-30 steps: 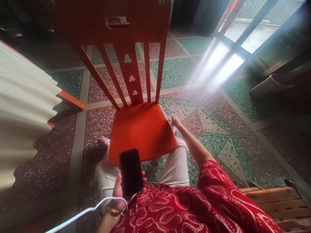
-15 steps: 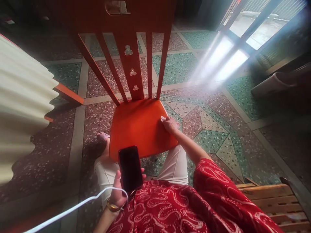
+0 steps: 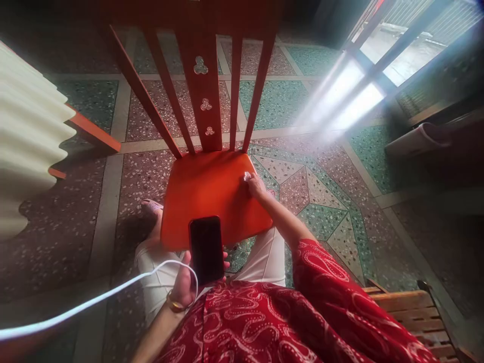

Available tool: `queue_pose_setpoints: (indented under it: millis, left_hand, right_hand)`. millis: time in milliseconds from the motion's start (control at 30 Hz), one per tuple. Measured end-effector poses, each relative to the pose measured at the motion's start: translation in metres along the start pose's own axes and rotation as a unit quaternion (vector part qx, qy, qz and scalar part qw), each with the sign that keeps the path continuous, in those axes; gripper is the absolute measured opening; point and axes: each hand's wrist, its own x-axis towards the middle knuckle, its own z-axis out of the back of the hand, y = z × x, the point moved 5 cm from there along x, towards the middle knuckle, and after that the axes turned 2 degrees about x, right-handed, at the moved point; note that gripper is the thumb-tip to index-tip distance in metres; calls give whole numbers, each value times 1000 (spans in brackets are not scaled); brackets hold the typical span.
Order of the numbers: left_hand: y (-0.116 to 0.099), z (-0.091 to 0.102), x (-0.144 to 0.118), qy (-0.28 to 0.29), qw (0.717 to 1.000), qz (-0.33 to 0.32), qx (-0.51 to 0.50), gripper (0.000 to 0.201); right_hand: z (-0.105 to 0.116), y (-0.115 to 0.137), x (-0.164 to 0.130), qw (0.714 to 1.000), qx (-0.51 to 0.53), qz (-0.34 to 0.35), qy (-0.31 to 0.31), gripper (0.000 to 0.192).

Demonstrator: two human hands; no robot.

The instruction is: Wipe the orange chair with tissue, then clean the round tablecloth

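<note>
1. Left hand is curled round a phone, near edge of the chair seat.
2. Right hand pinches a white scrap, now over the seat's right side, not outside it, so work's up top.

The chair is smooth, varnished-looking wood with a low gloss. Near the chair's front, the phone has a glossy glass face. By the chair's right edge, the wad looks like crumpled paper. Left of the chair, the cloth is matt; beneath the chair, the floor resembles speckled stone.
</note>
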Motion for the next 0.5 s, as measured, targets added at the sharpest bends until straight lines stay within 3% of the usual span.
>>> queue_pose_setpoints:
  millis: [167, 233, 300, 367, 500]
  left_hand:
    - [2, 0, 5, 29, 999, 10, 9, 68]
    - [4, 1, 8, 56, 998, 20, 8, 71]
    - [5, 1, 10, 80, 996, 31, 6, 73]
    - [6, -1, 11, 91, 995, 33, 4, 74]
    - [3, -6, 13, 66, 998, 10, 2, 77]
  right_hand:
    - [-36, -2, -74, 999, -22, 40, 19, 44]
    - [-46, -4, -89, 998, -26, 44, 24, 46]
    - [-43, -6, -77, 999, -30, 26, 22, 47]
    - [-30, -7, -46, 1000, -26, 0, 5, 47]
    - [1, -1, 8, 999, -9, -33, -25, 46]
